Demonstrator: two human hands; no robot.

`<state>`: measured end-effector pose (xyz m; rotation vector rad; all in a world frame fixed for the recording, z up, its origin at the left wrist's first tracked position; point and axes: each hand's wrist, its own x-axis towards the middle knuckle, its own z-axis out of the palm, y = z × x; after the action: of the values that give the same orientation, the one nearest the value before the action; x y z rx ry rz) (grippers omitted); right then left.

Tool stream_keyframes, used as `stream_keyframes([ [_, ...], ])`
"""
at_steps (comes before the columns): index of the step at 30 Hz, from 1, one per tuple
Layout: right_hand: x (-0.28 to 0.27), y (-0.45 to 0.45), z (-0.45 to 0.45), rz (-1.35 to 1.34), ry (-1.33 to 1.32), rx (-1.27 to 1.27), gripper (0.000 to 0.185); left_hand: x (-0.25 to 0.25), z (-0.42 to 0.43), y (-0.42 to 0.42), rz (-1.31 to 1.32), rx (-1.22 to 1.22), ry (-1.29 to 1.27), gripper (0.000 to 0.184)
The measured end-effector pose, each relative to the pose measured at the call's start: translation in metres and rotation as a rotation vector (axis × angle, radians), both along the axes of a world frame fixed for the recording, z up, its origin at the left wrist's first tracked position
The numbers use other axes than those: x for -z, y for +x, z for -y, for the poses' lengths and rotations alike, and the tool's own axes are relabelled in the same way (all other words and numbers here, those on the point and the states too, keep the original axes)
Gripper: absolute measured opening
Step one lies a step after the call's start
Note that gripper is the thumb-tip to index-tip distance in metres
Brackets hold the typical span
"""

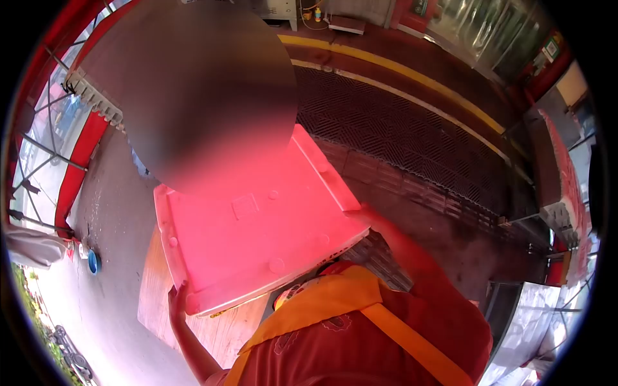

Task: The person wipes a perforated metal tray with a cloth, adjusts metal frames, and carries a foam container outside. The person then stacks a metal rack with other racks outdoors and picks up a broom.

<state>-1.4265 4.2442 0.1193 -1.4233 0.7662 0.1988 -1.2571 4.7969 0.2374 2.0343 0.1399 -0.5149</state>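
Note:
A large pink-red plastic tray [257,225] spans the middle of the head view, held in front of my body. Small round marks and a square mark show on its broad face, and raised edges run along its sides. My left hand [178,298] is closed on its near left corner. At the right corner, my right hand [374,222] grips the edge, its fingers partly hidden by the tray. A grey blurred patch covers the tray's far left part. I wear an orange apron [309,309] over a red top.
Below the tray lies a wooden tabletop [154,283]. Dark ribbed matting [399,141] and a yellow floor line [412,71] stretch behind it. A blue basin [94,262] sits on the floor at left. Metal-framed clear sheeting [48,138] lines the left side.

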Motion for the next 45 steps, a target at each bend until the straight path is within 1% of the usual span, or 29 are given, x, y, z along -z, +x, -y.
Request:
stream_keyframes([
  [2, -0.017, 0.001, 0.08, 0.083, -0.034, 0.065, 0.041, 0.004, 0.105, 0.04, 0.016, 0.066, -0.01, 0.048],
  [3, -0.029, 0.008, 0.146, 0.073, -0.032, 0.094, 0.041, -0.004, 0.18, 0.063, 0.012, 0.091, -0.002, 0.048],
  [5, -0.037, 0.003, 0.202, 0.072, -0.033, 0.156, 0.041, 0.005, 0.244, 0.093, 0.036, 0.18, -0.008, 0.046],
  [6, -0.034, 0.002, 0.228, 0.121, -0.033, 0.206, 0.041, 0.012, 0.275, 0.109, 0.049, 0.222, -0.01, 0.045],
  [8, -0.03, 0.004, 0.283, 0.217, -0.031, 0.305, 0.04, 0.027, 0.347, 0.143, 0.111, 0.263, -0.135, 0.043],
  [9, -0.026, 0.005, 0.309, 0.25, -0.02, 0.354, 0.039, 0.03, 0.382, 0.159, 0.139, 0.284, -0.199, 0.042],
  [10, -0.021, 0.01, 0.342, 0.281, -0.011, 0.404, 0.039, 0.027, 0.427, 0.175, 0.135, 0.299, -0.16, 0.041],
  [11, -0.01, -0.004, 0.364, 0.312, -0.003, 0.451, 0.039, 0.029, 0.459, 0.174, 0.131, 0.311, -0.124, 0.04],
  [13, 0.031, -0.044, 0.431, 0.476, -0.012, 0.423, 0.038, 0.052, 0.522, 0.189, 0.03, 0.386, -0.238, 0.043],
  [14, 0.03, -0.04, 0.465, 0.483, -0.01, 0.461, 0.038, 0.041, 0.58, 0.201, 0.027, 0.439, -0.16, 0.044],
  [15, 0.026, -0.034, 0.497, 0.491, -0.009, 0.498, 0.037, 0.033, 0.633, 0.233, 0.034, 0.498, -0.089, 0.046],
  [17, -0.01, 0.012, 0.527, 0.384, -0.022, 0.669, 0.037, 0.066, 0.707, 0.313, 0.129, 0.602, -0.122, 0.05],
  [20, -0.046, 0.019, 0.603, 0.365, -0.072, 0.765, 0.038, 0.068, 0.84, 0.361, -0.034, 0.731, -0.28, 0.048],
  [22, -0.063, 0.013, 0.653, 0.308, -0.056, 0.824, 0.039, 0.066, 0.923, 0.381, -0.054, 0.815, -0.315, 0.047],
  [23, -0.063, 0.012, 0.687, 0.29, -0.051, 0.851, 0.039, 0.062, 0.969, 0.389, -0.055, 0.857, -0.336, 0.046],
  [26, -0.046, 0.01, 0.775, 0.336, -0.148, 0.888, 0.04, 0.043, 1.087, 0.397, -0.109, 0.867, -0.272, 0.044],
  [28, -0.034, 0.025, 0.851, 0.363, -0.116, 0.898, 0.041, 0.051, 1.167, 0.416, -0.037, 0.889, -0.288, 0.044],
  [29, -0.024, 0.028, 0.886, 0.364, -0.093, 0.898, 0.041, 0.064, 1.199, 0.419, -0.014, 0.892, -0.289, 0.044],
  [30, -0.012, 0.035, 0.926, 0.357, -0.1, 0.877, 0.043, 0.075, 1.221, 0.418, -0.079, 0.852, -0.263, 0.044],
  [32, -0.026, 0.069, 1.004, 0.323, -0.047, 0.847, 0.039, 0.08, 1.273, 0.44, -0.157, 0.776, -0.215, 0.045],
  [34, -0.034, 0.106, 1.071, 0.275, -0.022, 0.86, 0.036, 0.086, 1.307, 0.459, -0.126, 0.717, -0.234, 0.044],
  [36, -0.057, 0.146, 1.149, 0.257, -0.038, 0.772, 0.035, 0.069, 1.351, 0.467, -0.134, 0.622, -0.284, 0.042],
  [38, -0.075, 0.188, 1.208, 0.239, 0.001, 0.712, 0.035, 0.068, 1.376, 0.483, -0.209, 0.551, -0.237, 0.04],
  [39, -0.075, 0.208, 1.241, 0.229, -0.011, 0.674, 0.035, 0.07, 1.389, 0.495, -0.236, 0.515, -0.218, 0.04],
  [40, -0.073, 0.228, 1.274, 0.22, -0.02, 0.638, 0.035, 0.07, 1.404, 0.502, -0.233, 0.471, -0.183, 0.038],
  [42, -0.062, 0.273, 1.344, 0.18, -0.076, 0.589, 0.035, 0.058, 1.449, 0.505, -0.201, 0.398, -0.263, 0.04],
  [43, -0.063, 0.295, 1.374, 0.157, -0.036, 0.564, 0.035, 0.057, 1.467, 0.51, -0.187, 0.366, -0.299, 0.04],
  [44, -0.066, 0.315, 1.401, 0.129, 0.009, 0.546, 0.035, 0.067, 1.483, 0.523, -0.21, 0.381, -0.282, 0.043],
  [45, -0.068, 0.334, 1.426, 0.099, 0.051, 0.532, 0.035, 0.09, 1.498, 0.534, -0.095, 0.384, -0.218, 0.043],
])
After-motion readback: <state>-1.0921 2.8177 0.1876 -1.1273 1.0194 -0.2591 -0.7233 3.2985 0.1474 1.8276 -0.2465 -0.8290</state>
